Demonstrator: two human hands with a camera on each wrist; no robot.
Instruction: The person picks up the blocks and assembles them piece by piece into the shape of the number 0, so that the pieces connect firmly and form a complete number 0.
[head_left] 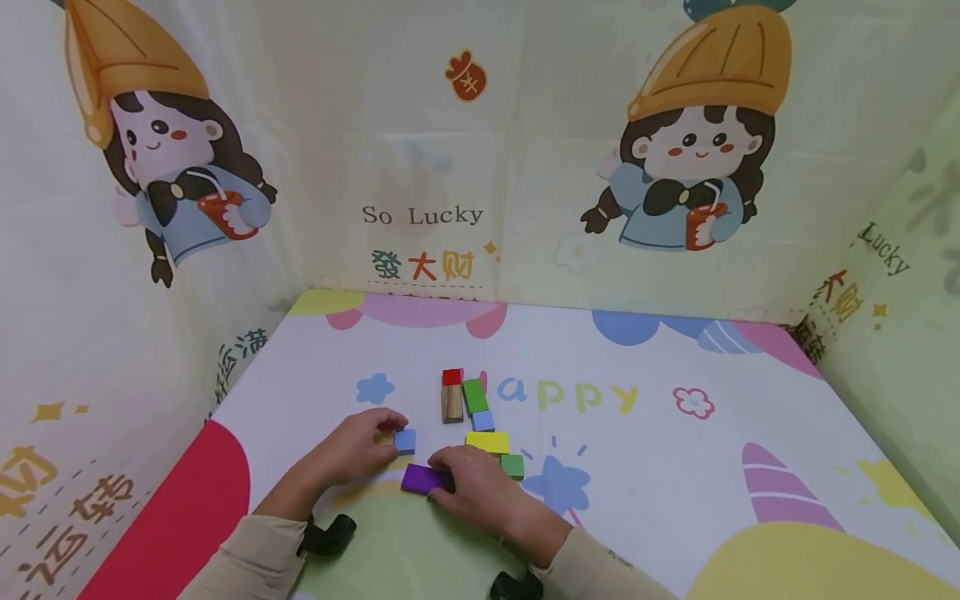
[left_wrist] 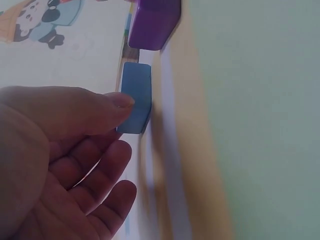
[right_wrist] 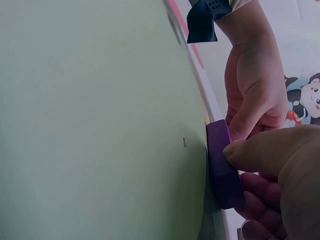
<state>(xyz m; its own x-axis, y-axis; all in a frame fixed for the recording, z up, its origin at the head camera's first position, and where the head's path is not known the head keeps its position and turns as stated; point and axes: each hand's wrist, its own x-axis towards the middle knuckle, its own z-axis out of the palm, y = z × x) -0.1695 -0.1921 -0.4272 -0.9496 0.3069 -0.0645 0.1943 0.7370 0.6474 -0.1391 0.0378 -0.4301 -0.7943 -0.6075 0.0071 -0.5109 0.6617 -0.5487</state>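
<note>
My left hand (head_left: 356, 448) pinches a small blue block (head_left: 405, 442) at its end. In the left wrist view the thumb lies on the face of this blue block (left_wrist: 137, 90), while the other fingers curl loosely below. To the right and nearer, my right hand (head_left: 483, 492) grips a long purple block (head_left: 424, 478) at its right end. The right wrist view has the thumb on one side of the purple block (right_wrist: 222, 160) and fingers behind it. The two held blocks are apart.
Beyond the hands, a red block (head_left: 452, 377) touches a wood-grain block (head_left: 452, 404). Beside them a green block (head_left: 475, 396) meets another blue block (head_left: 483, 421). A yellow block (head_left: 487, 442) and a smaller green block (head_left: 512, 467) lie by the right hand. Printed cloth walls surround the table.
</note>
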